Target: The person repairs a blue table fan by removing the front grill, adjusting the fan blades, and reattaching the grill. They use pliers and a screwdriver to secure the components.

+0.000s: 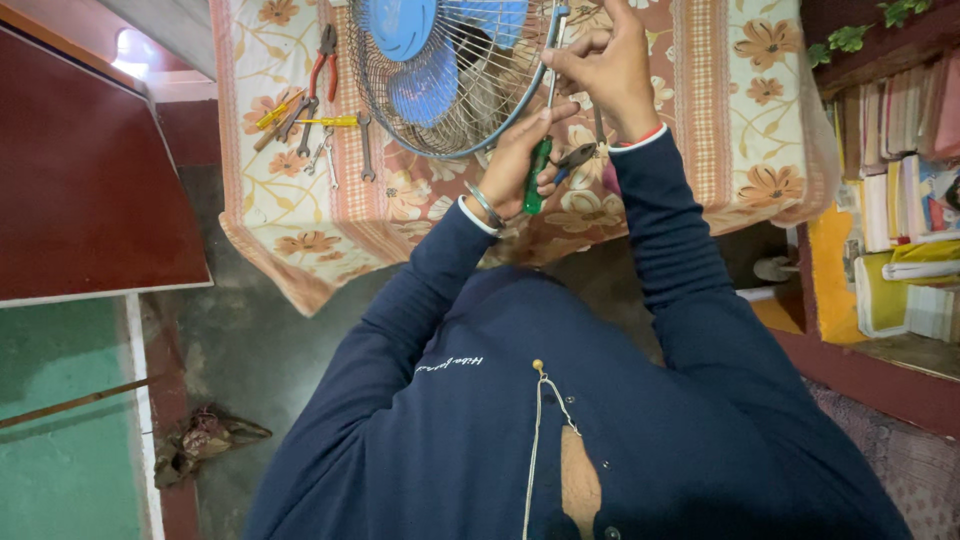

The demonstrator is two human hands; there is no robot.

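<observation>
Floral tablecloth (730, 150) under left hand (520, 165) clenched around green-handled screwdriver (537, 178), right hand (605, 65) pinching fan guard rim (520, 105).

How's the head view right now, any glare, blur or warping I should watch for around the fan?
Head view: a blown-out glare patch sits at the top left; light on the flowered cloth is soft and even, without hard shadows; the left hand, right hand and fan guard look fairly sharp; the wide lens bends the edges.
</observation>
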